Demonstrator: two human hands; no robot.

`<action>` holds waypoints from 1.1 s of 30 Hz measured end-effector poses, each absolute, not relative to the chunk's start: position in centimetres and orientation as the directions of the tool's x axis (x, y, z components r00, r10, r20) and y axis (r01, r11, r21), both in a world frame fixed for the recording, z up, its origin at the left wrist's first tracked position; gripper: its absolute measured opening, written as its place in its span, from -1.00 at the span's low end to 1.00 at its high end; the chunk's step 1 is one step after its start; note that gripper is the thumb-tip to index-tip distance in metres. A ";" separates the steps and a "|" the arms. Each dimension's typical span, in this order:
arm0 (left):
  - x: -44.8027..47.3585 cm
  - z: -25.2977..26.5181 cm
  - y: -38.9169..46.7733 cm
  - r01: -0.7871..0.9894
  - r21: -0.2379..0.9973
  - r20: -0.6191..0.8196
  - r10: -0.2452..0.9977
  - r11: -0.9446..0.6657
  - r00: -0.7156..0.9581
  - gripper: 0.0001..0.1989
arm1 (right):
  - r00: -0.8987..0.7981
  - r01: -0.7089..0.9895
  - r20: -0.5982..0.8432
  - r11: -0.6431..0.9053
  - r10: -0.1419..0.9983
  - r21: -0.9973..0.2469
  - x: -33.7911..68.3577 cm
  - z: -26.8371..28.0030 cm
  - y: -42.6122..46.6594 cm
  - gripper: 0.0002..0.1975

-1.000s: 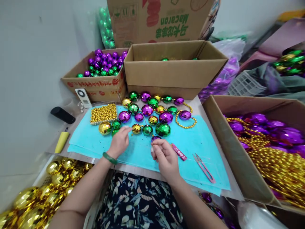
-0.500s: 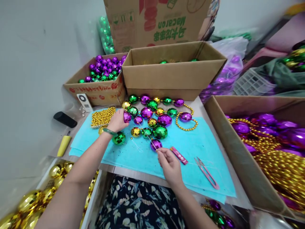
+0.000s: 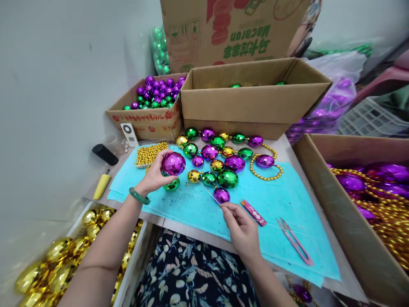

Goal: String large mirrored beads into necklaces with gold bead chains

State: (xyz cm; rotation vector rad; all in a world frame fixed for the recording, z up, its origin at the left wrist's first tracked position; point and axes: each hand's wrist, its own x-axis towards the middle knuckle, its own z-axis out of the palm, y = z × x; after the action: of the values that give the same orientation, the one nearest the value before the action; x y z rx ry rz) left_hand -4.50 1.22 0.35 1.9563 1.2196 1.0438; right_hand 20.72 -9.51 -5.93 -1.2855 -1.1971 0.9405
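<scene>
"Grip of the left hand (image 3: 154, 175)?"
"Half-closed around a shiny purple faceted ball (image 3: 173, 163), above the turquoise sheet (image 3: 191, 209)."
"Right hand (image 3: 243, 232)?"
"Pinched on a thin pale needle (image 3: 208, 192) aimed at the ball."

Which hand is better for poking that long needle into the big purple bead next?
Probably the right hand: it pinches the near end of the long needle, which points at the big purple faceted bead. The left hand is gripping that bead, so it seems better placed to steady it.
</scene>
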 end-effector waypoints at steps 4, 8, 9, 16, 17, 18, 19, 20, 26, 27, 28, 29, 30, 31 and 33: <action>-5.2 0.5 0.8 0.492 0.755 0.332 0.900 -0.433 0.283 -0.26 | 0.171 0.164 0.149 0.121 0.974 -0.979 20.7 -5.9 -9.9 -0.80; -5.7 0.7 0.3 0.552 0.663 0.389 0.863 -0.505 0.323 -0.30 | 0.174 0.208 0.181 0.143 0.968 -0.968 21.1 -5.7 -10.3 -0.81; -5.8 0.7 0.2 0.557 0.655 0.392 0.860 -0.510 0.327 -0.30 | 0.176 0.214 0.190 0.151 0.966 -0.965 21.2 -5.6 -10.3 -0.81; -6.3 0.7 -0.6 0.568 0.638 0.401 0.854 -0.520 0.332 -0.31 | 0.148 0.260 0.221 0.177 0.964 -0.949 21.4 -5.2 -10.6 -0.81; -6.4 0.8 -0.7 0.569 0.630 0.407 0.849 -0.529 0.338 -0.31 | 0.148 0.262 0.221 0.177 0.964 -0.949 21.3 -5.1 -10.7 -0.81; -6.5 0.9 -0.8 0.568 0.625 0.411 0.844 -0.536 0.345 -0.31 | 0.146 0.263 0.222 0.179 0.964 -0.948 21.3 -5.0 -10.7 -0.82; -6.5 0.9 -0.9 0.565 0.620 0.414 0.839 -0.544 0.353 -0.31 | 0.144 0.262 0.226 0.183 0.963 -0.947 21.3 -5.0 -10.8 -0.82; -6.6 1.0 -1.0 0.563 0.617 0.416 0.835 -0.550 0.360 -0.31 | 0.142 0.262 0.229 0.186 0.963 -0.947 21.3 -4.9 -10.8 -0.82; -6.8 1.2 -1.4 0.561 0.603 0.417 0.823 -0.567 0.385 -0.32 | 0.134 0.266 0.226 0.185 0.965 -0.946 21.2 -5.0 -11.0 -0.82; -6.8 1.2 -1.4 0.558 0.607 0.411 0.824 -0.566 0.390 -0.33 | 0.127 0.266 0.223 0.184 0.966 -0.946 21.2 -5.0 -11.0 -0.82; -6.8 1.1 -1.5 0.553 0.617 0.404 0.828 -0.560 0.389 -0.32 | 0.122 0.266 0.221 0.183 0.967 -0.946 21.2 -5.0 -11.0 -0.82; -6.9 1.0 -1.6 0.546 0.634 0.393 0.837 -0.547 0.381 -0.30 | 0.119 0.267 0.219 0.182 0.968 -0.946 21.2 -5.0 -11.0 -0.82; -6.9 0.9 -1.6 0.534 0.662 0.381 0.849 -0.527 0.366 -0.27 | 0.116 0.268 0.217 0.179 0.969 -0.947 21.3 -5.0 -11.0 -0.82; -7.0 0.8 -1.7 0.512 0.700 0.362 0.866 -0.497 0.346 -0.23 | 0.113 0.270 0.214 0.178 0.970 -0.946 21.4 -5.0 -10.9 -0.82; -7.2 0.6 -1.9 0.436 0.796 0.301 0.900 -0.419 0.316 -0.19 | 0.108 0.279 0.213 0.176 0.971 -0.944 21.7 -4.9 -10.8 -0.82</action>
State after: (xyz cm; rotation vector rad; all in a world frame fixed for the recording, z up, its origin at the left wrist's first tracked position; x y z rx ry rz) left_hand -7.18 -1.87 0.55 1.9907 1.1769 1.0066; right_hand 21.74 -10.75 -4.87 -1.3111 -1.3840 0.8212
